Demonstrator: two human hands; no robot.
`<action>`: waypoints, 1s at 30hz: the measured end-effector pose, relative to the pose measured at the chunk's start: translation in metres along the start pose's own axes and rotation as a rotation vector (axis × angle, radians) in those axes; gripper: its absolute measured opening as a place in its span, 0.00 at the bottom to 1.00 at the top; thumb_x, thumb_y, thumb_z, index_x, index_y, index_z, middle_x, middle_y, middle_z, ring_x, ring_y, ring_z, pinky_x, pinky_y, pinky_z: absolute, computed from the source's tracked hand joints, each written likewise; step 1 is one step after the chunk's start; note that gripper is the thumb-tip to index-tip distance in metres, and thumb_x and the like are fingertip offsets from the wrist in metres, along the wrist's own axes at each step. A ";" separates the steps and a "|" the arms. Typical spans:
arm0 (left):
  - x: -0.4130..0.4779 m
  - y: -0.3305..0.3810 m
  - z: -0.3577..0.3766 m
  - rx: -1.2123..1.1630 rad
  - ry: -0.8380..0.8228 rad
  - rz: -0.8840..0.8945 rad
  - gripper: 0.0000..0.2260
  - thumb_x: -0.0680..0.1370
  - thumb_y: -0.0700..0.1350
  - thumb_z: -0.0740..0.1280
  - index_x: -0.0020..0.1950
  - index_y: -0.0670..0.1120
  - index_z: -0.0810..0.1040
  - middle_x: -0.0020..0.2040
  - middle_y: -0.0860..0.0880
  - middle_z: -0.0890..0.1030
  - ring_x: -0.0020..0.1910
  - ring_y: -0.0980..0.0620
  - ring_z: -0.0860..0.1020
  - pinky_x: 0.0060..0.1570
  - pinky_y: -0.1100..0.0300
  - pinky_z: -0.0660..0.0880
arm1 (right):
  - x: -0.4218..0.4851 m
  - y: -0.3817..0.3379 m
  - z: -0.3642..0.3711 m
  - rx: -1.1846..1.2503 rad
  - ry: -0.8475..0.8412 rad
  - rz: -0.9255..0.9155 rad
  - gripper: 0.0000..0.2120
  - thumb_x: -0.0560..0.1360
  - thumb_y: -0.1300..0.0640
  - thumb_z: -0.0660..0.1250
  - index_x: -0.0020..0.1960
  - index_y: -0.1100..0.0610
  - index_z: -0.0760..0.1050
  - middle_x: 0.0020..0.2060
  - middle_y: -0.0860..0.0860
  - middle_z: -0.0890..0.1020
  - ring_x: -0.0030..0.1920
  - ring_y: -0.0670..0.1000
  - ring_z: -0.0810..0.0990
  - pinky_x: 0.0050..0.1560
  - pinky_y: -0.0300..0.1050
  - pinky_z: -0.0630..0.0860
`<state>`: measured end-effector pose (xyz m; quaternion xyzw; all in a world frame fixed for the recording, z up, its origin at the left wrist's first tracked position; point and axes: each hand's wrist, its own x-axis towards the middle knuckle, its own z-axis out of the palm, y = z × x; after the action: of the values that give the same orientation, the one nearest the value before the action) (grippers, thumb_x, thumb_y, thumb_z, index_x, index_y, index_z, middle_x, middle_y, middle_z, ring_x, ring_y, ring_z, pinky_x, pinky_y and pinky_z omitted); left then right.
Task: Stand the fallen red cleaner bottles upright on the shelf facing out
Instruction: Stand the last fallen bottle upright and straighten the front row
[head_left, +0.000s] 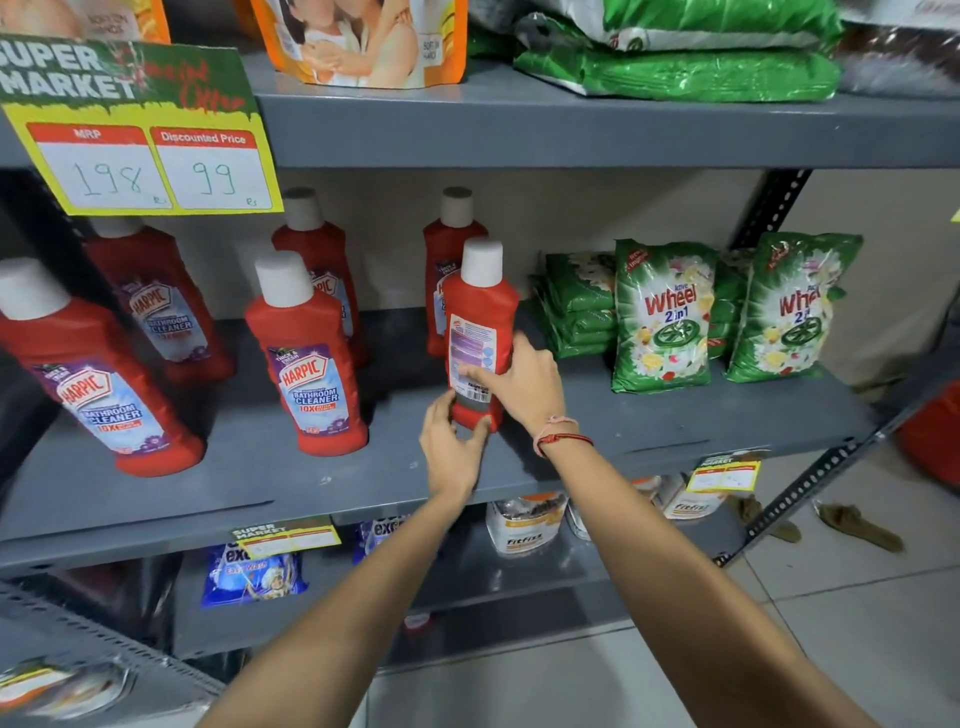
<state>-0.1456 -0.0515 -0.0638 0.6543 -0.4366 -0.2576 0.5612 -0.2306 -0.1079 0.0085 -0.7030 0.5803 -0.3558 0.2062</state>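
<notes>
A red cleaner bottle (480, 312) with a white cap stands upright on the grey shelf (311, 483), its back label toward me. My left hand (452, 447) grips its base from below left. My right hand (524, 384) holds its right side, fingers across the barcode label. Several other red bottles stand upright on the same shelf: one front left (98, 379), one front middle (309, 358), and three behind (156, 306) (322, 270) (447, 260). The front ones show their labels facing out.
Green detergent packs (662, 317) stand and lie stacked to the right of the bottles. A yellow price sign (140, 156) hangs from the upper shelf at left. Packets sit on the shelf below (249, 571). A slotted steel upright (800, 488) runs at the right.
</notes>
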 end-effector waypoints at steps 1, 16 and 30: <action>0.002 0.002 0.003 0.017 -0.014 0.007 0.26 0.67 0.44 0.75 0.63 0.42 0.72 0.58 0.44 0.77 0.57 0.49 0.76 0.59 0.55 0.73 | -0.002 -0.003 -0.001 0.008 0.003 0.013 0.26 0.65 0.38 0.72 0.47 0.60 0.73 0.42 0.59 0.84 0.46 0.61 0.82 0.47 0.54 0.79; 0.066 -0.005 -0.030 0.122 -0.408 0.068 0.25 0.65 0.39 0.76 0.60 0.39 0.76 0.54 0.42 0.81 0.49 0.51 0.80 0.46 0.78 0.73 | 0.013 0.040 -0.009 0.312 -0.329 0.097 0.37 0.67 0.52 0.75 0.70 0.61 0.63 0.65 0.57 0.74 0.65 0.53 0.74 0.67 0.48 0.70; 0.061 -0.002 -0.037 0.220 -0.432 0.041 0.23 0.68 0.42 0.74 0.61 0.38 0.75 0.56 0.42 0.82 0.48 0.55 0.78 0.48 0.69 0.73 | 0.003 0.050 0.016 0.289 -0.424 0.067 0.26 0.69 0.61 0.73 0.64 0.63 0.71 0.60 0.60 0.80 0.59 0.56 0.79 0.61 0.43 0.74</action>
<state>-0.0845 -0.0847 -0.0480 0.6323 -0.5850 -0.3310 0.3853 -0.2515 -0.1253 -0.0363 -0.7056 0.4901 -0.2726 0.4331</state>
